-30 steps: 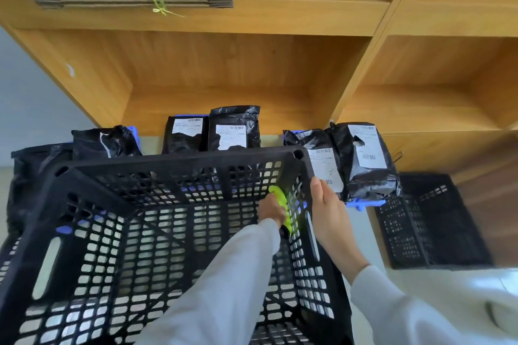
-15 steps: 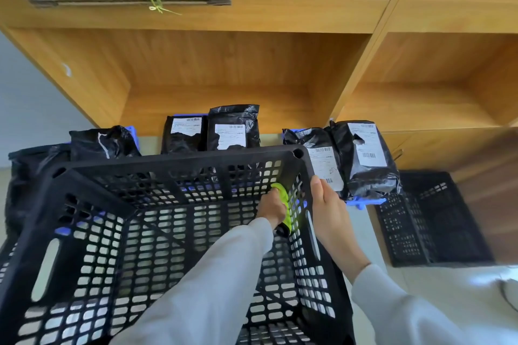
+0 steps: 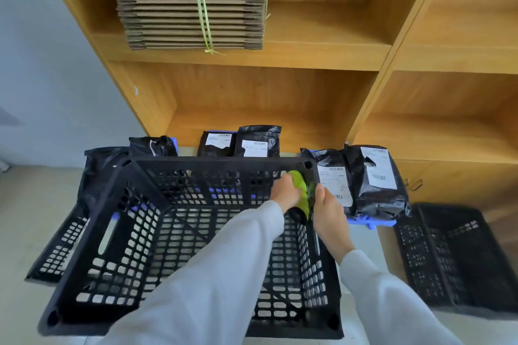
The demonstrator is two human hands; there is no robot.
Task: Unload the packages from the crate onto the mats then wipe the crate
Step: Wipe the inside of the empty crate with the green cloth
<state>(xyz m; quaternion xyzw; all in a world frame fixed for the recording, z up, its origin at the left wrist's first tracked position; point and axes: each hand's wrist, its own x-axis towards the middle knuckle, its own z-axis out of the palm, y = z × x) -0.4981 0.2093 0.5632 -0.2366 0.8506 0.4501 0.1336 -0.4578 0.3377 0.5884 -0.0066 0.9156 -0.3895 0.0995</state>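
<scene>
A black slatted crate (image 3: 134, 232) stands in front of me with nothing inside it. My left hand (image 3: 284, 192) reaches into its far right corner and holds a green cloth (image 3: 301, 190) against the inside of the right wall. My right hand (image 3: 329, 214) grips the top rim of that wall from outside. Several black packages with white labels, such as one package (image 3: 378, 185), stand behind the crate on blue mats (image 3: 370, 223).
A wooden shelf unit (image 3: 280, 98) rises behind the packages, with a tied stack of flat cardboard (image 3: 190, 0) on an upper shelf. A folded black crate (image 3: 454, 258) lies on the floor at the right, and another crate panel (image 3: 60, 249) at the left.
The view has tilted up, showing more of the shelves. My left hand has slid the green cloth a little up and toward the crate's far right corner. My right hand keeps its grip.
</scene>
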